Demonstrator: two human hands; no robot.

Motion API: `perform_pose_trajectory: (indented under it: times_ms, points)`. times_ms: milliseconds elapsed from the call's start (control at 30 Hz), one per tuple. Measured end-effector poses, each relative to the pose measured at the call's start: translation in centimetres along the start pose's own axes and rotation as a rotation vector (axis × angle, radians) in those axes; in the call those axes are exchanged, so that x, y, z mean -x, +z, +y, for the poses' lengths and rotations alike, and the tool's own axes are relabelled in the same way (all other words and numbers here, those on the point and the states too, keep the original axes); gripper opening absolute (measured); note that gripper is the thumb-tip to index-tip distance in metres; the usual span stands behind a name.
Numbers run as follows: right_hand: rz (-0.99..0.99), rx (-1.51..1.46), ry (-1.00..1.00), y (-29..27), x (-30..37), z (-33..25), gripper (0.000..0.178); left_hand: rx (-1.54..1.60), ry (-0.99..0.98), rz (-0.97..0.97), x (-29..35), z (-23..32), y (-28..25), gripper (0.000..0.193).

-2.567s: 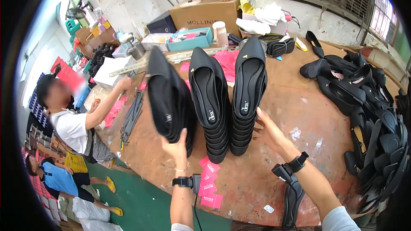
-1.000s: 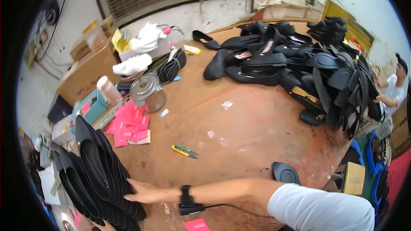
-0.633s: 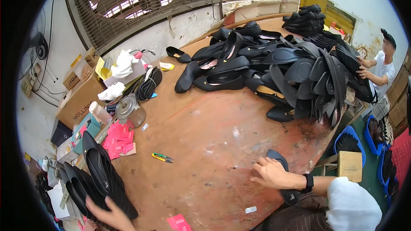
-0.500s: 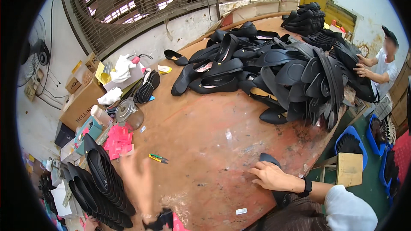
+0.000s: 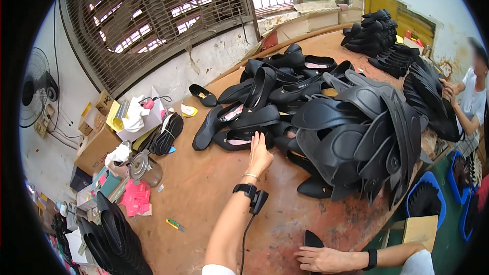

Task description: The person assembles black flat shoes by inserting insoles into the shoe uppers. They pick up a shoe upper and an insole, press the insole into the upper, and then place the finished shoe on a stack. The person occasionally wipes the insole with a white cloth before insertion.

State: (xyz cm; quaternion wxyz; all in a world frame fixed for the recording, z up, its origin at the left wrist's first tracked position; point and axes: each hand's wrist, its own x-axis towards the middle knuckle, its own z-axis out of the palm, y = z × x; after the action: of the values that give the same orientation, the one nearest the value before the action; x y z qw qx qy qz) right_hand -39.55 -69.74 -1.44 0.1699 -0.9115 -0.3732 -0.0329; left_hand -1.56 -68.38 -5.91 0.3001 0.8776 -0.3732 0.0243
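My left hand [image 5: 261,155] reaches forward to the near edge of a heap of black pumps. Its fingers are stretched over the heel end of one black pump [image 5: 235,141]; whether they grip it is not plain. At the front of the table my right hand [image 5: 322,260] is closed over a dark shoe sole [image 5: 313,239], whose pointed tip sticks out above the fingers. Most of that piece is hidden beneath the hand. Right of the left hand lies a big pile of dark grey soles [image 5: 351,145], partly covering the shoes.
Nested black shoes [image 5: 119,234] stand at the lower left. Small snips [image 5: 174,224], pink tags [image 5: 135,197] and a lidded jar [image 5: 146,168] lie along the left side. A co-worker [image 5: 471,94] handles shoes at the far right. Blue bins [image 5: 428,201] sit below the right table edge.
My left hand has gone from the lower left, near the nested shoes, forward and right to the shoe heap. My right hand stays on the dark sole, now lower in the picture; the view has shifted.
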Motion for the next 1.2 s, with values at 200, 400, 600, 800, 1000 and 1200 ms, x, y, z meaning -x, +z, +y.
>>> perform_pose_trajectory:
  times_ms: [200, 400, 600, 800, 1000, 1200]
  points:
    - [0.423, -0.554, 0.787, -5.8, 3.3, 1.5, 0.027, 0.008, -0.148, 0.003, 1.5, 1.2, -1.2, 0.045]
    - [0.69, -1.102, 0.89, -5.0, 5.1, 0.8, 0.044, -0.203, -0.136, -0.092, 22.4, 5.9, -12.3, 0.037]
    - [0.816, -1.145, 0.933, -4.7, 3.1, -1.7, 0.054, -0.026, -0.015, -0.184, 42.1, 9.4, -15.7, 0.015]
    - [0.475, -0.862, 0.815, -1.5, 1.3, -2.6, 0.063, -0.162, -0.287, 0.001, 50.8, 11.8, -13.7, 0.017]
    - [0.719, -1.352, 0.751, -1.8, 1.0, -2.4, 0.067, -0.007, -0.363, 0.089, 51.6, 11.1, -12.7, 0.021]
    - [1.068, -1.499, 0.679, -3.7, -1.1, -2.6, 0.07, 0.056, -0.38, 0.099, 51.2, 9.5, -12.6, 0.045]
